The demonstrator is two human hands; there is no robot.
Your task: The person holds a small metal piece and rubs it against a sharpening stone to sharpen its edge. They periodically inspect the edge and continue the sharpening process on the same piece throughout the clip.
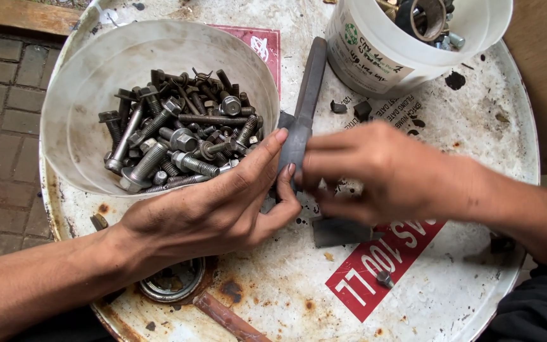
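Left hand point(223, 202) & right hand point(375, 171) both pinch a flat metal bar point(304, 107) on the drum top point(451, 278), next to a tub point(77, 139) of bolts point(178, 136).

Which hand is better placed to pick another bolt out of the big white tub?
Left, probably. The left hand lies against the white tub beside the bolts; the right hand sits farther off, across the flat metal bar.

You see a red rectangular label with white lettering point(381, 263) on the drum top under your right wrist; another red label point(257, 44) peeks behind the left bucket; the upper-right bucket bears a white printed label point(365, 54).
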